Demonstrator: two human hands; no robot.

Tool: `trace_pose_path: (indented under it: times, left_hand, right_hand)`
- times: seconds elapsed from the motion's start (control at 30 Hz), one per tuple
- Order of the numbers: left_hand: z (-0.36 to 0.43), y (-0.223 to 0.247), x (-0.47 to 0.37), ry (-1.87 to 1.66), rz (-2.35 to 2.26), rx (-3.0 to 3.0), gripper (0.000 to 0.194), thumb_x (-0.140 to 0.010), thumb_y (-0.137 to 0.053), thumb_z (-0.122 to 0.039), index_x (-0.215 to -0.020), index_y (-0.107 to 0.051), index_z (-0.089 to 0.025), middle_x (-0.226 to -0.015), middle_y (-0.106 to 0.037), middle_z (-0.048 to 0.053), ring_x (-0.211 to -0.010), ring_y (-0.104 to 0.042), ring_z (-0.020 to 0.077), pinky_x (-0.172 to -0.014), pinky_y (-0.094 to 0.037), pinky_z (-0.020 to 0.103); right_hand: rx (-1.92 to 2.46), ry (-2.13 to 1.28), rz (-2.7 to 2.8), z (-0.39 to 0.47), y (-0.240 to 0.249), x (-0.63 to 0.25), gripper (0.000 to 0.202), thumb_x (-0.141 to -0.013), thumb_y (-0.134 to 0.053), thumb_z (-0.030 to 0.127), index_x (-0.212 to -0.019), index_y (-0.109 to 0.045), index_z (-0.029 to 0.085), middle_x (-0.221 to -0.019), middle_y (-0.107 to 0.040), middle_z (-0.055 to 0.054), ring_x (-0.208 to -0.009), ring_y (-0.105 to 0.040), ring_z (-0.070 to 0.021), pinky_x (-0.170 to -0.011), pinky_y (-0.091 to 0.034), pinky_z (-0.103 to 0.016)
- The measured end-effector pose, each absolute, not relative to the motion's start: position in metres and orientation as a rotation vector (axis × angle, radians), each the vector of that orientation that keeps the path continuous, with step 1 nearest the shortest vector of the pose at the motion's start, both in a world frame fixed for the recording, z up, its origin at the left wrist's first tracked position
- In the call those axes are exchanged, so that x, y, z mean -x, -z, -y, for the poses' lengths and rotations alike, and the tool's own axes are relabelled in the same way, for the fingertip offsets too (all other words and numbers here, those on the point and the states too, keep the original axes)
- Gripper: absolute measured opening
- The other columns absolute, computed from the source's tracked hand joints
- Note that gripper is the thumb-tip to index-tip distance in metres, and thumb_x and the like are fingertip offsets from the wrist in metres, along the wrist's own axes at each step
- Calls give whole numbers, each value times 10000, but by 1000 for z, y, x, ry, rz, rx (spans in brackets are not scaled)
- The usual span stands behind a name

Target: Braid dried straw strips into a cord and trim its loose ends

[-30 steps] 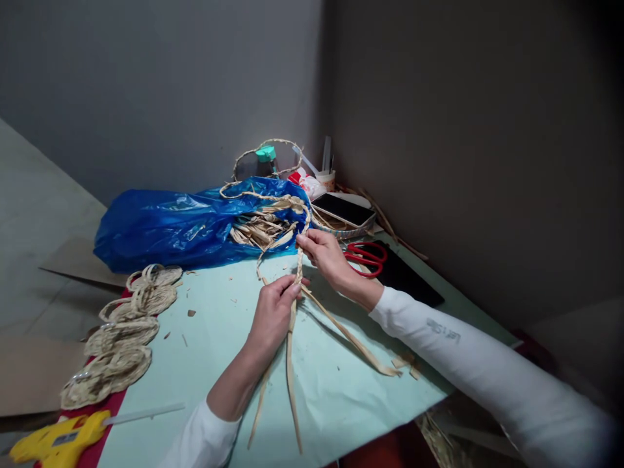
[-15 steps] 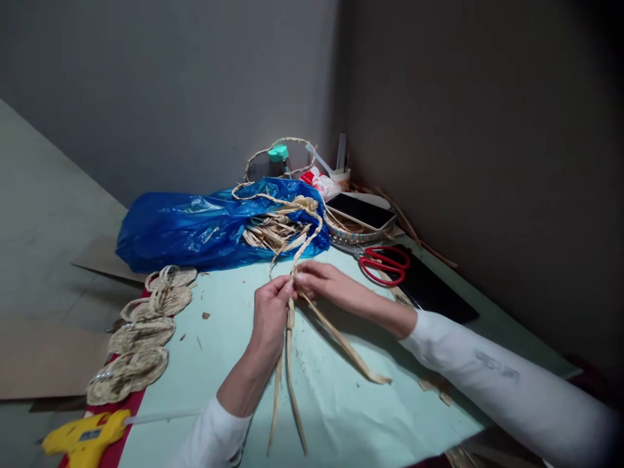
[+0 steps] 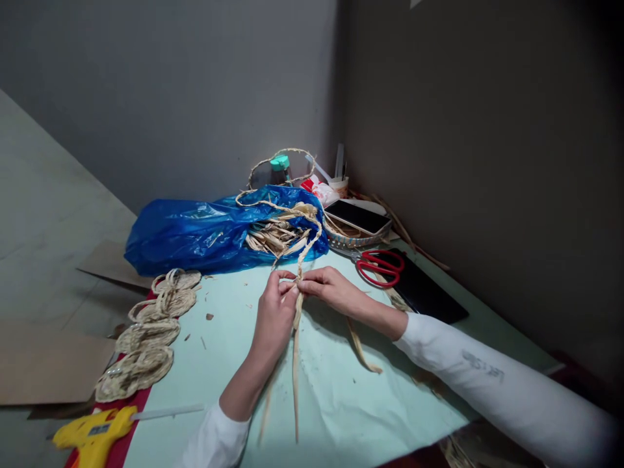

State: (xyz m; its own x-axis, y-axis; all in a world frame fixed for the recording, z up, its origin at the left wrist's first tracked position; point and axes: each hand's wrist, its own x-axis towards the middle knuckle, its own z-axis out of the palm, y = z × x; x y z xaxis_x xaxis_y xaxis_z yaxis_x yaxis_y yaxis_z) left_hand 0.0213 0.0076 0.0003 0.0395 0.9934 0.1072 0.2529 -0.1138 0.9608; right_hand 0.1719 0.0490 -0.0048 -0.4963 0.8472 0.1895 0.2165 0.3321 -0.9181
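Straw-coloured braid drapes off the blue bag; fingers of the left hand and right hand pinch its working end, apparently mid-plait. Crossing another loose strand would call for even tension.

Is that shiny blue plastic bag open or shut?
Open: the shiny blue plastic bag gapes at its right-hand end, where dry, pale straw strands show in its mouth.
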Motion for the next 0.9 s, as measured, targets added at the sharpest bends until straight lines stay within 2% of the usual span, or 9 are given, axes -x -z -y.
trace_pose_path:
  times: [0.07,0.17,0.4,0.63,0.77,0.9]
  left_hand:
    - [-6,-3,-23,-1088,-1534,-1715,92,-874,-505,-232,-954,-549,-221,-782,-677,16,-744,-615,189,-704,-403,284]
    - [-4,-6,-24,-1014,-1707,-1910,125,-891,-468,-214,-896,-593,-224,-772,-680,21,-709,-603,195,-670,-373,283]
    - [-4,-4,-20,-1038,-1774,-2091,210,-893,-485,-199,-816,-679,-190,-792,-709,60,-718,-621,198,-687,-405,290]
    - [7,-2,-29,-1373,-1673,-2080,191,-891,-548,-231,-936,-731,-202,-858,-731,60,-771,-660,191,-733,-480,296]
    - [11,4,-35,-1325,-1744,-2383,244,-914,-489,-164,-1000,-717,-175,-832,-682,83,-732,-638,183,-676,-469,286]
    - [12,17,-44,-1198,-1834,-2645,302,-892,-449,-68,-1091,-660,-154,-871,-650,103,-783,-624,203,-668,-471,293]
  right_hand:
    - [1023,-1052,1920,-47,7,-170,312,-859,-500,285,-573,-473,164,-559,-398,46,-575,-362,-99,-557,-243,-243]
    - [1144,-939,1922,-43,5,-168,322,-853,-516,259,-548,-492,160,-520,-419,48,-543,-370,-92,-546,-236,-249]
    - [1177,-879,1847,-41,-2,-171,305,-844,-536,214,-555,-609,145,-533,-594,13,-527,-482,-97,-556,-312,-232]
    - [1011,-1311,1524,-45,4,-167,258,-841,-542,307,-708,-687,139,-717,-700,-38,-450,-547,-106,-470,-396,-225]
    - [988,-1281,1501,-43,1,-168,265,-832,-563,304,-659,-682,141,-659,-668,-26,-481,-558,-114,-487,-401,-223]
    - [945,-1289,1490,-40,-4,-168,276,-829,-569,320,-633,-662,149,-631,-636,-11,-523,-551,-120,-528,-405,-232]
